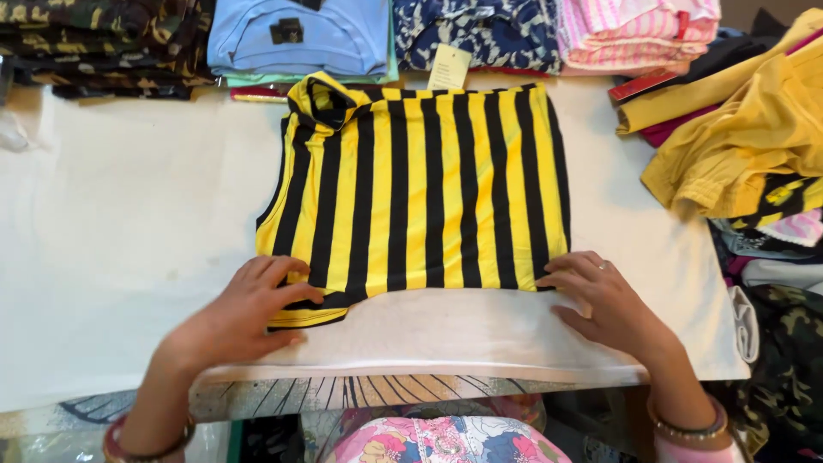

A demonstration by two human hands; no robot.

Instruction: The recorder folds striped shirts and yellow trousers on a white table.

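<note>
- Yellow-and-black striped shirt [420,193] lies folded at the centre of the white bench [129,249].
- Left hand [244,313] and right hand [600,300], fingers spread flat, press its near corners; even pressure outward should keep the fold crisp.
- Hang tag [449,66] at the far edge.

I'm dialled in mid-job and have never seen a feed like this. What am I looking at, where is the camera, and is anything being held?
There is no machine here: a person works with two bare hands, and the one picture comes from a camera on their head, looking down. On the white table lies a folded yellow-and-black striped shirt. The left hand rests flat on its near left corner, where a sleeve sticks out; the right hand presses the near right corner. Neither hand grips anything; the fingers lie spread. Folded clothes are stacked along the far edge, and a loose yellow garment tops a pile on the right.
</note>
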